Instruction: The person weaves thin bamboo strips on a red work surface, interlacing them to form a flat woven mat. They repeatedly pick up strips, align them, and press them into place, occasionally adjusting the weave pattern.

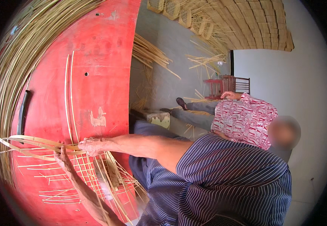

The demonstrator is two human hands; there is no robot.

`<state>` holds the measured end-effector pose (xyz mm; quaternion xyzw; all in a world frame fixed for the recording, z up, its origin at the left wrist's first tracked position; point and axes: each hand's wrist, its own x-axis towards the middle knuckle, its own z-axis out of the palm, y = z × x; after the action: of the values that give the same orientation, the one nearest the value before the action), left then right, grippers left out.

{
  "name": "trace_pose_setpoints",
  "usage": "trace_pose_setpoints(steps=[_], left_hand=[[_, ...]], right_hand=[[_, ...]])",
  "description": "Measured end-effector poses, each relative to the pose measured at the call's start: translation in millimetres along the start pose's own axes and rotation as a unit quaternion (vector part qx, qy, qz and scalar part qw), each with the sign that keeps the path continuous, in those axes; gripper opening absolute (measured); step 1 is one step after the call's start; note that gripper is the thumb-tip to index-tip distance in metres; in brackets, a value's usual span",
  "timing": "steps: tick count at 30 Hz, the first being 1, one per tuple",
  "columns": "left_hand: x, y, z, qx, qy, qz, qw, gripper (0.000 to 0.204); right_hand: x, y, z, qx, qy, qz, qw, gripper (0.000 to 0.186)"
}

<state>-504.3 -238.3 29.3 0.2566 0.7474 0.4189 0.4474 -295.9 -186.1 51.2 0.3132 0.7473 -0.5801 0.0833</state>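
Note:
An open lattice of thin bamboo strips (82, 165) lies on a red board, its loose ends spreading on several sides. My right hand (92, 145) is closed at the lattice's upper edge, with its fingertips pinching a bamboo strip. Just left of it, my left hand (62, 155) has its fingers bent round flat, pale bamboo strips (35, 140) that curve away to the left. Two long narrow strips (68, 94) run up the board from the weave. A dark flat bar (102, 177) lies across the lattice's right part; its kind is unclear.
The red board (107, 49) fills the left half. On it lies a black-handled knife (25, 107), beside a thick bundle of long strips (16, 67). A person in a patterned shirt (242, 118) sits at right, near a red stool (213, 88). Woven baskets (186, 17) stand farther off.

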Motion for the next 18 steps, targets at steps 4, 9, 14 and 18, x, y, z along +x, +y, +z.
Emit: trace_pose_setpoints(steps=[4,9,14,18], left_hand=[[-2.7,-4.3,10.6,-0.096,-0.02,0.006,0.995,0.032],[-2.0,34.9,38.5,-0.056,-0.024,-0.059,0.996,0.058],[5.0,22.9,27.8,-0.165,-0.057,-0.095,0.98,0.054],[16.0,8.6,30.5,-0.172,-0.055,-0.074,0.981,0.046]], right_hand=[[-8.2,8.9,-30.4,0.17,-0.005,0.092,0.981,0.024],[17.8,57.7,-18.2,0.35,0.269,0.101,0.891,0.025],[44.5,26.1,-21.7,0.247,0.238,0.027,0.939,0.03],[52.9,2.4,-21.8,0.249,0.226,0.052,0.94,0.033]])
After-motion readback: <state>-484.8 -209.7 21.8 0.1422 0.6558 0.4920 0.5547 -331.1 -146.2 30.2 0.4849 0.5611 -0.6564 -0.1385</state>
